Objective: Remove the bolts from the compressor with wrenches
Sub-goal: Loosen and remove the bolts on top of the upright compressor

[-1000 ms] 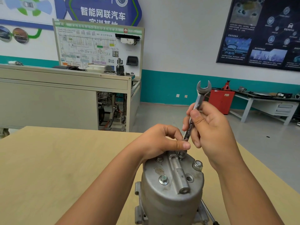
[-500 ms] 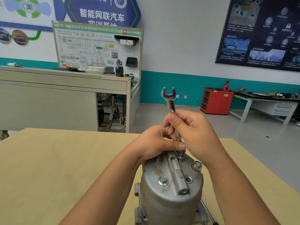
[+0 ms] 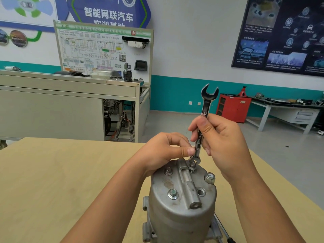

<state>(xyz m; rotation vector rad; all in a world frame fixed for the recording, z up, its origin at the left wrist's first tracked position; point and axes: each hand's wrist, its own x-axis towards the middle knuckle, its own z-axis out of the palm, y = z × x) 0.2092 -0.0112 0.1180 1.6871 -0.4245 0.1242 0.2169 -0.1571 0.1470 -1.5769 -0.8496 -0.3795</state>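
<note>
Now my right hand [image 3: 226, 146] grips the upright wrench [image 3: 204, 118], its small end at the raised bolt [image 3: 192, 165] just under my fingers [image 3: 206, 127]. My left hand [image 3: 163, 151] curls on top of the compressor [image 3: 182, 211], thumb tip by the wrench; I cannot tell if it holds anything. It hides the far rim. More bolts [image 3: 172, 193] sit nearer me. Far behind my fingers stands a red cabinet [image 3: 233, 109]. The compressor's bottom is cut off.
</note>
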